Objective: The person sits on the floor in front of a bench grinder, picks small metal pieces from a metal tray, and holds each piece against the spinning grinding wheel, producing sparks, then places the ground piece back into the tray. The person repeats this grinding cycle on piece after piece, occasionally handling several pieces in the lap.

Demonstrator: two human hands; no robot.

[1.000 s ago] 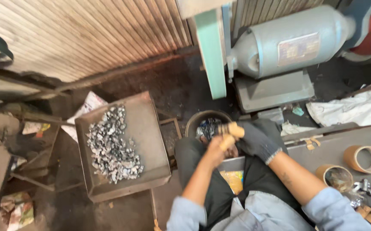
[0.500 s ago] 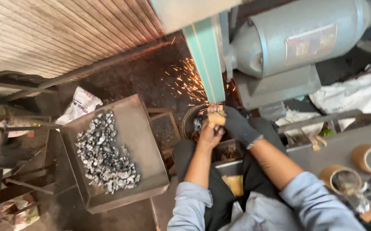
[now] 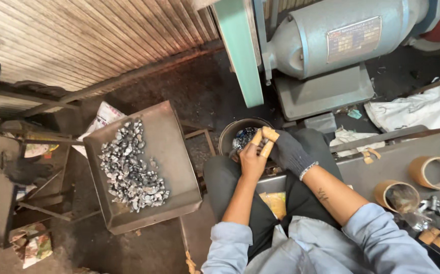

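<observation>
Left hand: the bare left hand [image 3: 253, 158] is curling closed, fingertips wrapped in tan tape, pinching something small up by the tips; what exactly sits in the pinch is too small to tell.
Right hand: the right hand in a dark knitted glove [image 3: 288, 151] is closing in against the left, fingers bent, sharing the same small grip just above the pot.
Workpiece: both hands are meeting over the round dark metal pot of shiny bits [image 3: 241, 137], which is standing on the floor just in front of the knees, right below the belt.
Belt: the upright pale green sanding belt [image 3: 240, 50] is hanging directly ahead, with the grey cylindrical motor [image 3: 341, 43] beside it.
Supply: the square grey metal tray [image 3: 179, 157] on the left is carrying a heap of small silvery metal pieces [image 3: 129, 170], well apart from both hands.
Counter: brown tape rolls [image 3: 435, 172] are sitting on the grey counter [image 3: 382, 165] to the right.
Doing it well, as I judge it: keeping the pinch firm and low on the piece, taped tips facing the belt, elbows tucked to the knees for steadiness.
Watch-out: sleeves and loose glove knit are looking like the risk near that belt edge.
</observation>
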